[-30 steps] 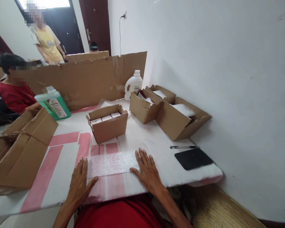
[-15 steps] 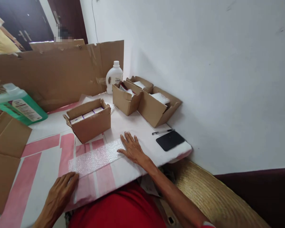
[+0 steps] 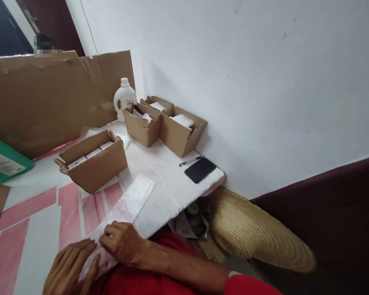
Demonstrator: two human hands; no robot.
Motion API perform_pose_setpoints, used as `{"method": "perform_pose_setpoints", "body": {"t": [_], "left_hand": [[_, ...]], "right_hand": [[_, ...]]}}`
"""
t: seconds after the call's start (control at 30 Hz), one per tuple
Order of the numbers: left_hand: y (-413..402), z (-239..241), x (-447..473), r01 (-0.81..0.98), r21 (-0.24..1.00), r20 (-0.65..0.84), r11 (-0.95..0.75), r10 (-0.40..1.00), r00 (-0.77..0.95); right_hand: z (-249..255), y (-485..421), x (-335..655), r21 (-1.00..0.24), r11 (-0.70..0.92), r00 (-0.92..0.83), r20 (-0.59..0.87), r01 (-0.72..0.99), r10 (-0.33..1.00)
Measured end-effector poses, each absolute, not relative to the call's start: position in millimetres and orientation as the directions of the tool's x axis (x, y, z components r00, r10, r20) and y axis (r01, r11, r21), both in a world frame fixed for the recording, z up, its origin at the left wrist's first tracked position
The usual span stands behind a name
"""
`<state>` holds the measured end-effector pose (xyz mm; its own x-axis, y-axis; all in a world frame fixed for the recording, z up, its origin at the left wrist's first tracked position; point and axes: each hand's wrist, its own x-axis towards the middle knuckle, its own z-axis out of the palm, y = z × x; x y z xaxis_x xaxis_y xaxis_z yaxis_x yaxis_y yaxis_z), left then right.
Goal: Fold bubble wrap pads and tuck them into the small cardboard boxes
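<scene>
A strip of clear bubble wrap (image 3: pixel 138 192) lies flat on the pink-and-white tablecloth, its near end between my hands at the table's front edge. My right hand (image 3: pixel 126 244) is closed, its fingers curled and pinched on the near part of the strip. Beside it my left hand (image 3: pixel 70 266) rests with fingers stretched out and thumb apart, touching the strip's near end. Just beyond the strip stands an open cardboard box (image 3: pixel 100 170) holding several white packets with purple edges.
Three cardboard boxes (image 3: pixel 176 137) with bubble-wrapped contents stand by the wall. A white bottle (image 3: pixel 124 102) is behind them, a green jug (image 3: pixel 6 159) at left. A black phone (image 3: pixel 199 169) and pen (image 3: pixel 190 161) lie near the corner. Below hangs a straw hat (image 3: pixel 252 229).
My right hand has moved from the strip's far end to its near end, beside my left hand, and its fingers have curled. The strip has turned, and the camera view has swung right.
</scene>
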<state>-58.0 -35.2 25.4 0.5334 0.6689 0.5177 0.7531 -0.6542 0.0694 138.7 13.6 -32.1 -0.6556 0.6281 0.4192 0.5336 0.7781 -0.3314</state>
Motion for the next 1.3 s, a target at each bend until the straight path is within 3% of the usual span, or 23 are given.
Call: {"method": "perform_pose_setpoints", "body": {"t": [0.1,0.17,0.23,0.3,0.43,0.7,1.0,1.07,1.17,1.23,1.3], "left_hand": [[-30.5,30.4,-58.9,0.754,0.525,0.373,-0.393,0.904,0.212],[-17.2,20.8,-62.1,0.560,0.795,0.195,-0.235,0.972,0.131],[-1.1,4.4,-59.4,0.327,0.942,0.031,-0.077,0.989,0.144],[12.1,-11.0,-47.2,0.238,0.968,-0.115,0.077,0.982,0.149],[24.1,-19.5,-6.2,0.403,0.900,-0.205,0.166,0.977,0.055],[39.7,-18.3,31.9,0.517,0.856,-0.043,0.003,0.997,0.066],[41.0,-35.9,40.1,0.657,0.748,0.094,-0.098,0.995,0.041],[38.4,-36.8,39.9,0.717,0.668,0.218,-0.198,0.974,0.065],[29.7,-33.6,45.3,0.826,0.403,0.490,-0.395,0.855,0.170],[21.1,-32.8,52.9,0.833,0.223,0.574,-0.506,0.759,0.307],[12.3,-36.5,61.2,0.792,0.116,0.553,-0.600,0.701,0.450]], "right_hand": [[-37.1,6.6,164.4,-0.621,0.683,-0.516,0.469,0.385,0.717],[-34.8,3.1,181.7,-0.848,0.473,-0.362,0.374,0.239,0.854],[-28.7,2.5,196.0,-0.974,0.200,-0.233,0.172,0.101,0.957],[-21.6,7.0,207.9,-1.000,0.022,-0.167,0.022,0.000,0.986],[-15.3,31.4,228.3,-0.999,-0.001,-0.078,-0.005,0.040,0.997],[-30.0,77.5,254.1,-0.924,0.026,0.062,0.054,0.383,0.997],[-41.4,97.0,253.3,-0.719,-0.017,0.105,0.079,0.695,0.991],[-38.6,95.4,252.2,-0.679,-0.024,0.111,0.084,0.733,0.990],[-27.5,87.7,248.3,-0.626,-0.013,0.122,0.131,0.779,0.984],[-19.5,80.5,243.0,-0.578,0.127,0.016,0.236,0.806,0.972],[-16.1,74.3,236.7,-0.516,0.392,-0.233,0.347,0.761,0.908]]}}
